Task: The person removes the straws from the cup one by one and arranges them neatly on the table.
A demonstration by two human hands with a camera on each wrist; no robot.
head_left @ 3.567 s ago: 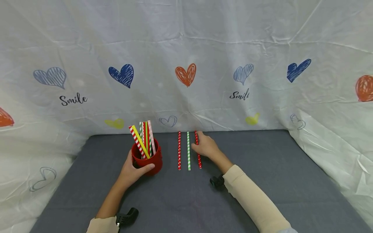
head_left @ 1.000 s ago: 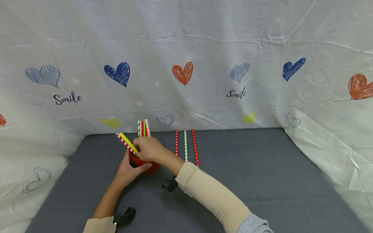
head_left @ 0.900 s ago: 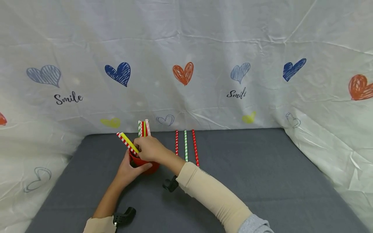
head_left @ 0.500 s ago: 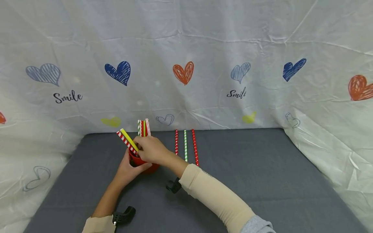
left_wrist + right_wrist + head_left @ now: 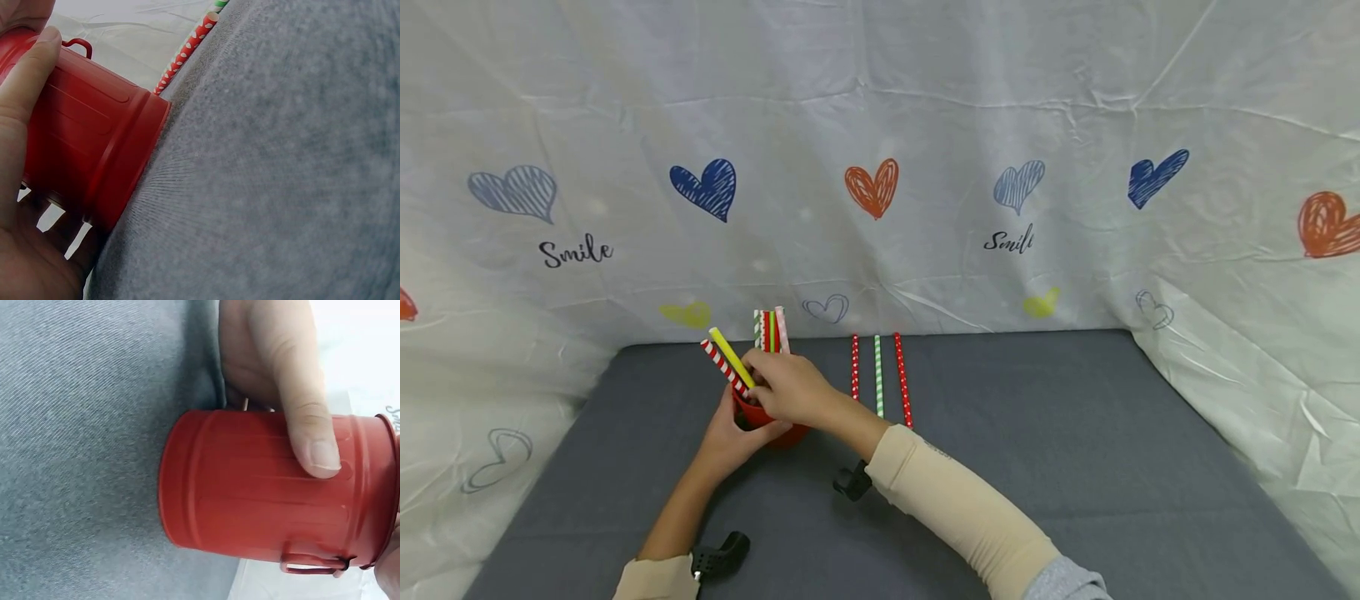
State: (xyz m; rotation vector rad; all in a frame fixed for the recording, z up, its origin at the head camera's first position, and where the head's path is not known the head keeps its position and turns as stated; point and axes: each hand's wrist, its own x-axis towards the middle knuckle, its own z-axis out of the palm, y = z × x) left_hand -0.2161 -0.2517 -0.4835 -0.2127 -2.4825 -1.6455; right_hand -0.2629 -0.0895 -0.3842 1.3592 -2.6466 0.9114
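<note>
My left hand [image 5: 730, 437] grips the side of a small red metal bucket [image 5: 250, 494], thumb in front and fingers curling behind. Paper straws stand in it; a bundle of green, red and pink ones [image 5: 771, 330] rises at the back. Toward the left, a yellow straw [image 5: 728, 352] and a red-and-white striped straw [image 5: 721, 360] lean outward. At the bucket's mouth my right hand [image 5: 793, 387] pinches the yellow straw low down, its fingertips partly hidden. The right fingers [image 5: 390, 569] also show at the rim in the right wrist view.
Right of the bucket lie a red dotted straw [image 5: 854, 367], a green striped straw [image 5: 878, 375] and another red dotted straw [image 5: 902, 379] in a row, their near ends partly behind the right forearm. The grey cloth [image 5: 1112, 467] meets a white printed curtain [image 5: 940, 167] behind.
My right hand has left the rightmost straw of the row and reached the bucket. Over the last second the yellow straw has risen slightly past the striped one; the left hand has stayed put.
</note>
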